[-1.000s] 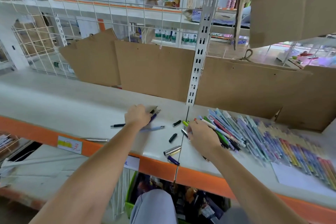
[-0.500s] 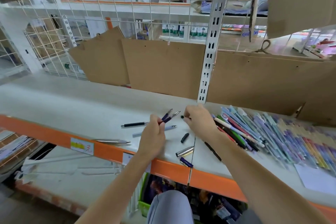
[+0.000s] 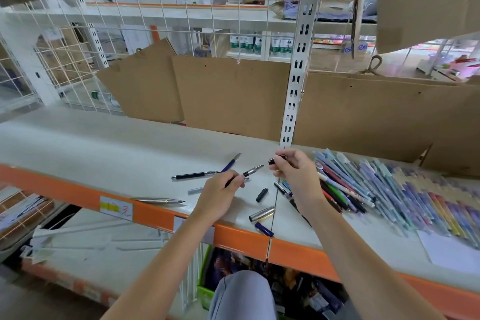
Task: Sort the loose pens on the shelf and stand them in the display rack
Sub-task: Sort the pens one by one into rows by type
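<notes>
back: white wire grid (image 3: 166, 21) across top of frame | centre: slotted white upright (image 3: 298, 60) | behind shelf: brown cardboard sheets (image 3: 233, 93) leaning | lower half: pale shelf board with orange front edge (image 3: 65, 191) | far top: second shelf row (image 3: 181, 11), person standing | light: bright, even

Very little could be read. A white and yellow sticker (image 3: 116, 207) on the orange front edge of the shelf (image 3: 65, 189), at the lower left of the frame, carried a red handwritten mark that looked like the character 元, though it was too blurred to be sure. Blue lettering on a sign (image 3: 358, 47) at the upper right, behind the wire grid, was too blurred to make out, as were the labels on the row of bottles (image 3: 255, 43) at upper centre.
</notes>
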